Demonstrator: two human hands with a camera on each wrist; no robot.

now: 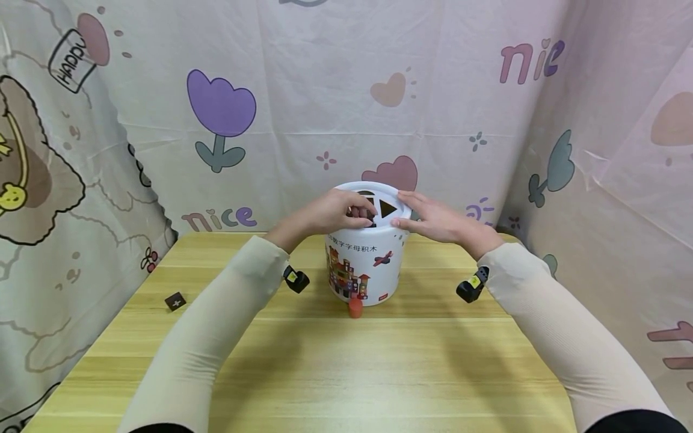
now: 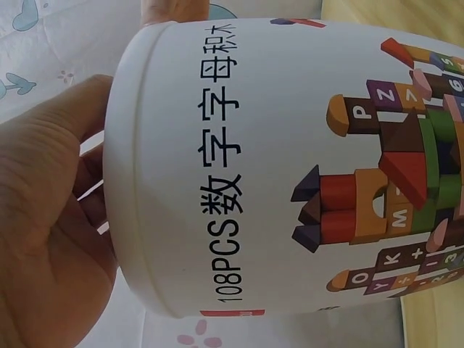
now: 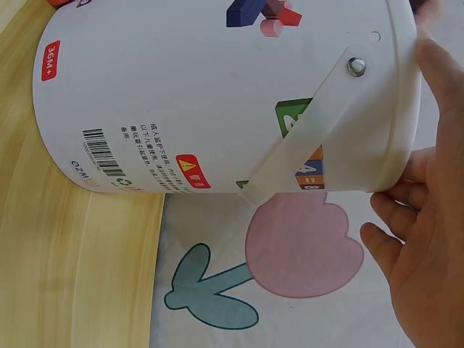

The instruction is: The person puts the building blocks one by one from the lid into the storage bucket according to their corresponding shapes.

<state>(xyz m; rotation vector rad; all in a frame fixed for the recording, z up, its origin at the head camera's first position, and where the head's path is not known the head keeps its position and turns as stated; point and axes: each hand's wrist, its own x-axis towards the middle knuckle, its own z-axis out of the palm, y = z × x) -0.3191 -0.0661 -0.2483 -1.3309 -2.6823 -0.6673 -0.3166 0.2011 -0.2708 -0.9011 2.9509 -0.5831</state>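
- The left hand [image 1: 330,211] lies on the near-left part of the lid [image 1: 394,221] of a white bucket [image 1: 364,264], at the centre of the head view. Its fingertips curl down into a dark cut-out of the lid; whether they pinch anything there I cannot tell.
- The right hand [image 1: 440,220] rests on the lid's right edge with straight, relaxed fingers, thumb against the rim, clasping nothing.
- Both forearms, in pale sleeves, reach in from the lower corners of the head view and meet at the bucket, which stands upright on the far middle of the wooden worktop [image 1: 346,367].
- Only the head view shows the lid's top, with a triangular hole [image 1: 387,208] beside the left hand's fingers.
- The left wrist view shows the bucket's printed wall [image 2: 290,167] with "108PCS" lettering and pictured blocks, the palm [image 2: 43,239] at the left edge.
- The right wrist view alone shows the bucket's white handle strap [image 3: 312,138], its rivet, a barcode and a red "36M+" label, with fingers [image 3: 406,239] at the right edge.
- Counted: one bucket, one red peg [image 1: 355,308] touching its near base, one dark tile [image 1: 175,300] with a plus sign at the left of the worktop.
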